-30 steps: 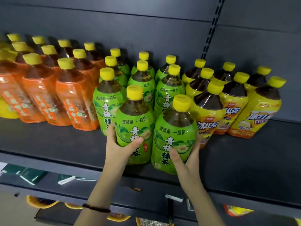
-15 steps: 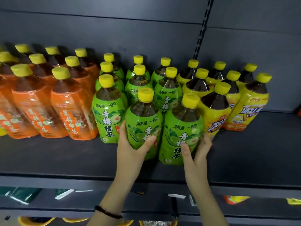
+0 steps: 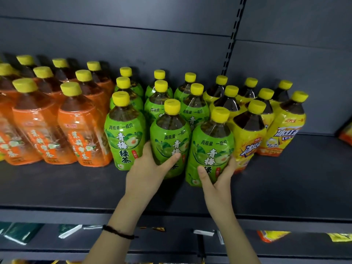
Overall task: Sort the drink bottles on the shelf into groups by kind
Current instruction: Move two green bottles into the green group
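On the dark shelf [image 3: 57,185] stand three groups of yellow-capped bottles: orange-labelled ones [image 3: 83,134] at the left, green-labelled ones [image 3: 123,134] in the middle, yellow-labelled ones [image 3: 247,136] at the right. My left hand [image 3: 148,168] grips the lower body of a front green bottle [image 3: 169,134], thumb across its label. My right hand [image 3: 217,178] grips the neighbouring front green bottle [image 3: 211,147], thumb on the label and fingers round its right side. Both bottles stand upright, slightly ahead of the green rows.
The shelf's front strip and its right part [image 3: 304,178] are bare. An orange packet [image 3: 345,134] shows at the far right edge. Below, a lower shelf [image 3: 171,242] holds small green and white packs [image 3: 22,232] and yellow-orange packets [image 3: 272,236].
Both hands have pushed the two front green bottles back toward the green rows. The view has shifted a little, with the bottles now higher in frame.
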### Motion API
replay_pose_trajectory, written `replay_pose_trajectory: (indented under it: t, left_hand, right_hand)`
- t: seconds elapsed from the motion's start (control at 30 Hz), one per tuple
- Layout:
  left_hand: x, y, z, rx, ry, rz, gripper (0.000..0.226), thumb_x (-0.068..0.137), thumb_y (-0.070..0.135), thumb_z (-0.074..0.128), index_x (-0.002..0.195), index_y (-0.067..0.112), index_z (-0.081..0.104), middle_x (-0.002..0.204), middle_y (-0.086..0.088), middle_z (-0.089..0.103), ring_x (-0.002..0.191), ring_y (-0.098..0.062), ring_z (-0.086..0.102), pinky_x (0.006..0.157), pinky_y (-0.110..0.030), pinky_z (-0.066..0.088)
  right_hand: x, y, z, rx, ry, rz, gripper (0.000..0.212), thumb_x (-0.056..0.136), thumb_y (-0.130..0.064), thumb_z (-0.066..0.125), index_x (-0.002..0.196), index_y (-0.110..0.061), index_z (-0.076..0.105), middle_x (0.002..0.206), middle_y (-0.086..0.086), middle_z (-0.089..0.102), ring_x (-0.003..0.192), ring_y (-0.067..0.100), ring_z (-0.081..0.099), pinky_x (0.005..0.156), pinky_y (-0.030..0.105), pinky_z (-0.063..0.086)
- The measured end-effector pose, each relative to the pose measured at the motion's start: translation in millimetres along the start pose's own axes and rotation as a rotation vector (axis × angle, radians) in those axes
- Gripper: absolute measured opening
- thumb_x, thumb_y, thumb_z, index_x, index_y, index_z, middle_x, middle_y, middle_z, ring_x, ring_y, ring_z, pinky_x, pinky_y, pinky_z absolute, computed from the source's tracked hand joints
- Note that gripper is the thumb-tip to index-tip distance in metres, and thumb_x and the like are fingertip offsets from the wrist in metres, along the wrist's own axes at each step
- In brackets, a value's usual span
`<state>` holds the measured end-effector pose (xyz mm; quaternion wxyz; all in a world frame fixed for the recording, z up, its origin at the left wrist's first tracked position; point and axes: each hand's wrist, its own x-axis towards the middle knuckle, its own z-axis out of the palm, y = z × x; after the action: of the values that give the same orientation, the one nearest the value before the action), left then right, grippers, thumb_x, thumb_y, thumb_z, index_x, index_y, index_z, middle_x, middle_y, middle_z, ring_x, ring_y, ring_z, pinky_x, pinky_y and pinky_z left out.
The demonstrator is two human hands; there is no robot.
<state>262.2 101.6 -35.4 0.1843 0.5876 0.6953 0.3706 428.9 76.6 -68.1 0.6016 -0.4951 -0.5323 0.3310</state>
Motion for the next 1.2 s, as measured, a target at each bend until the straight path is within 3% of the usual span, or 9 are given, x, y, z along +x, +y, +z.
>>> replay_pose_trajectory:
  t: [0.07, 0.17, 0.3, 0.4, 0.63, 0.77, 0.83, 0.93, 1.2]
  left_hand:
    - [-2, -1, -11, 0.264, 0.162, 0.044, 0.097, 0.055, 0.093, 0.038, 0.122, 0.026, 0.056, 0.080, -0.006, 0.069, 0.079, -0.030, 0.066, 0.062, -0.036, 0.053]
    - [-3, -7, -13, 0.332, 0.279, 0.089, 0.098, 0.052, 0.096, 0.033, 0.100, 0.019, 0.069, 0.056, -0.004, 0.062, 0.055, -0.027, 0.062, 0.047, -0.030, 0.049]
    - [-8, -9, -5, 0.002, 0.345, 0.060, 0.085, 0.054, 0.077, 0.065, 0.107, 0.011, 0.061, 0.079, 0.000, 0.068, 0.065, -0.022, 0.064, 0.058, -0.035, 0.053]
    - [-11, -6, -2, -0.140, 0.379, 0.068, 0.064, 0.057, 0.061, 0.070, 0.091, 0.009, 0.054, 0.071, 0.003, 0.059, 0.060, -0.021, 0.060, 0.058, -0.037, 0.052]
    - [-3, -15, -5, 0.211, 0.450, 0.149, 0.067, 0.066, 0.084, 0.044, 0.088, 0.021, 0.053, 0.064, 0.003, 0.063, 0.050, -0.024, 0.059, 0.043, -0.030, 0.046]
    - [-3, -18, -9, 0.163, 0.564, 0.123, 0.071, 0.059, 0.078, 0.061, 0.096, 0.017, 0.055, 0.098, -0.005, 0.053, 0.091, -0.027, 0.054, 0.051, -0.031, 0.043]
    - [-3, -21, -5, 0.115, 0.640, 0.158, 0.082, 0.058, 0.075, 0.067, 0.109, 0.012, 0.052, 0.117, -0.017, 0.048, 0.108, -0.034, 0.047, 0.074, -0.043, 0.049]
    - [-3, -23, 1, 0.014, 0.671, 0.174, 0.095, 0.062, 0.069, 0.073, 0.129, 0.010, 0.040, 0.136, -0.026, 0.037, 0.127, -0.037, 0.036, 0.106, -0.037, 0.031]
    - [3, -24, 10, 0.020, 0.626, 0.142, 0.101, 0.068, 0.064, 0.070, 0.144, 0.011, 0.030, 0.146, -0.024, 0.026, 0.135, -0.040, 0.027, 0.105, -0.057, 0.034]
  right_hand:
    - [4, 2, 3, -0.008, -0.010, 0.016, 0.081, 0.077, -0.052, 0.067, 0.125, -0.072, 0.004, 0.150, -0.026, 0.021, 0.139, -0.003, 0.027, 0.118, 0.037, 0.028]
    - [10, 6, 4, -0.024, -0.020, 0.000, 0.082, 0.075, -0.057, 0.066, 0.128, -0.069, 0.004, 0.149, -0.025, 0.021, 0.140, -0.003, 0.025, 0.119, 0.037, 0.026]
    - [14, 11, 5, -0.016, -0.021, 0.008, 0.090, 0.073, -0.060, 0.065, 0.139, -0.054, 0.004, 0.152, -0.018, 0.022, 0.141, 0.001, 0.026, 0.118, 0.038, 0.027]
    - [17, 13, 8, -0.008, -0.033, -0.011, 0.089, 0.075, -0.057, 0.064, 0.140, -0.053, 0.003, 0.152, -0.020, 0.020, 0.141, -0.001, 0.024, 0.117, 0.032, 0.026]
    - [32, 16, 16, 0.002, -0.041, -0.040, 0.082, 0.077, -0.054, 0.064, 0.133, -0.061, 0.004, 0.152, -0.018, 0.020, 0.141, -0.001, 0.024, 0.117, 0.032, 0.025]
    - [35, 18, 20, 0.001, -0.040, -0.064, 0.082, 0.078, -0.052, 0.064, 0.132, -0.064, 0.003, 0.149, -0.024, 0.019, 0.140, -0.004, 0.024, 0.118, 0.032, 0.025]
    - [35, 19, 20, 0.001, -0.056, -0.061, 0.082, 0.077, -0.054, 0.063, 0.131, -0.064, 0.002, 0.149, -0.024, 0.018, 0.140, -0.004, 0.023, 0.118, 0.031, 0.024]
    - [35, 19, 18, 0.021, -0.083, -0.042, 0.082, 0.076, -0.055, 0.063, 0.129, -0.065, 0.001, 0.149, -0.024, 0.018, 0.140, -0.004, 0.024, 0.117, 0.029, 0.025]
    - [38, 24, 19, 0.003, -0.084, -0.035, 0.083, 0.076, -0.055, 0.062, 0.130, -0.064, 0.000, 0.155, -0.015, 0.014, 0.143, 0.004, 0.021, 0.120, 0.039, 0.024]
